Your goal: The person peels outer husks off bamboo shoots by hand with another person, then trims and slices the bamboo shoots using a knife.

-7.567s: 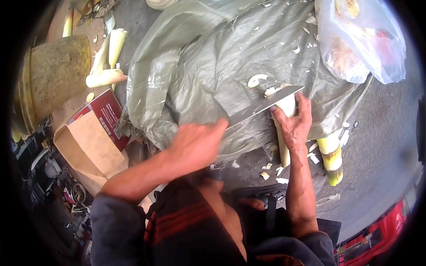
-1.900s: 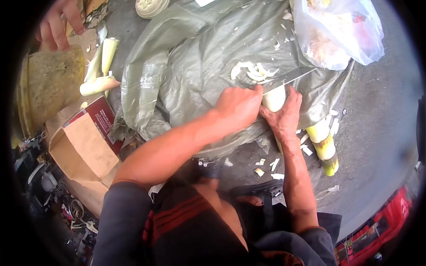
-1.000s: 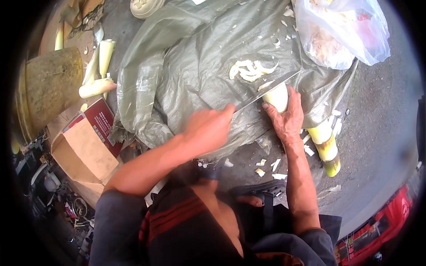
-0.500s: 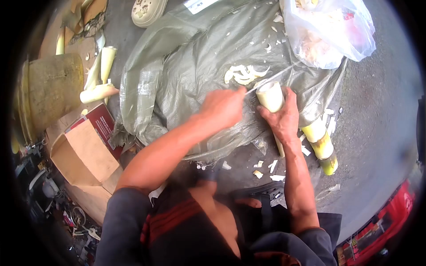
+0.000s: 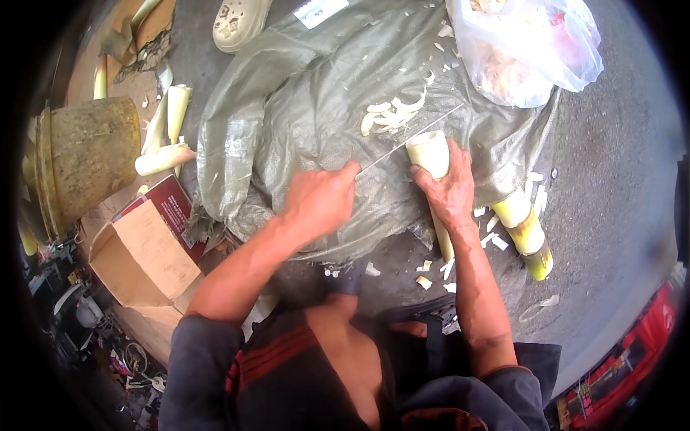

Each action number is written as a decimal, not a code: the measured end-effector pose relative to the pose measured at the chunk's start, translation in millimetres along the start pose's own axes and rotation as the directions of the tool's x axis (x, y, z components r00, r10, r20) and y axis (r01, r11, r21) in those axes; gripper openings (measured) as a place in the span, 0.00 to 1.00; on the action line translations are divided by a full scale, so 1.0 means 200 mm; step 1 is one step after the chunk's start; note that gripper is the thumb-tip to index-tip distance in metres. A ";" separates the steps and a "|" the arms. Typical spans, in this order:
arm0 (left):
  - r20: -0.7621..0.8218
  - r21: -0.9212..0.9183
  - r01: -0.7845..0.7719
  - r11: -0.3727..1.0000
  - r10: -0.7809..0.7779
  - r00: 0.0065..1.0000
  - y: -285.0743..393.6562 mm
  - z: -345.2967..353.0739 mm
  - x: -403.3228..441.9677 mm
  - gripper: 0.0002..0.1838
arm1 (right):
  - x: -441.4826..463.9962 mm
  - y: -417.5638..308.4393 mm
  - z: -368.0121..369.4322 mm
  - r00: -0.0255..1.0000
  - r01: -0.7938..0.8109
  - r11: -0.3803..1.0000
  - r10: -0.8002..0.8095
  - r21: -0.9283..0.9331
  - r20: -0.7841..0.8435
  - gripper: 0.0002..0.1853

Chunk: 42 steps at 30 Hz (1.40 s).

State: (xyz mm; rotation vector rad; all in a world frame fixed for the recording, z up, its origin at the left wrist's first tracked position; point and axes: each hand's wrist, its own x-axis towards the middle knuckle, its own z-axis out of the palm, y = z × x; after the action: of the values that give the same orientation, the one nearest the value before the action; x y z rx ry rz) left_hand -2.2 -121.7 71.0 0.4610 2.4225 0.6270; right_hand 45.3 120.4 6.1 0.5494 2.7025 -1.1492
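My left hand [image 5: 322, 200] is closed round the handle of a long knife [image 5: 410, 141], its thin blade pointing up and to the right. In my right hand [image 5: 451, 195] is a pale, peeled stalk [image 5: 430, 154] with a round cut top, gripped between thumb and fingers; its lower part runs down behind the hand. The blade lies just left of and above the stalk's top. Curved pale slices [image 5: 394, 116] lie in a small heap on the grey-green woven sack [image 5: 316, 122], beyond the knife.
A plastic bag [image 5: 525, 54] lies at the upper right, a banded stalk [image 5: 526, 233] at the right. On the left are a dirty yellow bucket [image 5: 93, 154], an open cardboard box [image 5: 144, 251] and pale stalk pieces [image 5: 165, 159]. A light clog [image 5: 238, 23] stands at the top.
More slices lie on the sack than at first. Since the last frame my left hand has drawn the knife back down and left; the stalk has shifted slightly left in my right hand.
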 end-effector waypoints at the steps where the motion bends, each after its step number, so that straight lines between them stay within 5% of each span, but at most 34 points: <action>1: 0.044 0.015 0.023 1.000 -0.024 0.999 -0.01 0.00 0.00 0.12 | 0.00 0.00 0.00 1.000 -0.007 1.000 0.007 0.017 0.004 0.41; 16: -0.212 0.014 0.125 0.992 -0.119 0.970 -0.16 -0.15 0.06 0.09 | 0.00 0.01 0.02 0.992 0.094 0.992 -0.101 -0.088 -0.080 0.42; 22: -0.162 -0.090 0.023 0.996 -0.038 0.986 -0.07 -0.08 -0.09 0.08 | 0.00 -0.04 -0.07 0.993 0.022 0.988 -0.039 0.150 0.110 0.45; 23: -0.049 -0.070 0.077 0.995 -0.080 0.996 -0.04 -0.11 -0.13 0.11 | -0.02 -0.03 -0.05 0.993 0.029 0.996 -0.038 0.084 0.113 0.46; 28: -0.048 -0.019 0.023 1.000 -0.023 0.999 -0.03 -0.15 -0.27 0.08 | -0.03 -0.04 0.06 0.986 0.143 0.980 -0.154 -0.141 -0.071 0.48; 32: -0.023 0.032 -0.037 0.999 0.038 0.999 -0.04 -0.13 -0.34 0.09 | -0.01 -0.02 0.03 0.997 0.080 0.995 -0.080 -0.053 -0.001 0.44; 42: 0.025 0.062 -0.078 0.995 0.077 0.997 0.04 0.02 -0.11 0.08 | 0.01 0.03 0.03 0.976 0.209 0.978 -0.210 -0.012 -0.064 0.40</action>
State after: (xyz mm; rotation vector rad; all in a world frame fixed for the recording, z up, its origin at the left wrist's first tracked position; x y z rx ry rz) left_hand 17.7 -123.8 82.0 0.5874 2.4178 0.5770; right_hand 45.5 120.5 -1.6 0.3107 2.8743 -1.1920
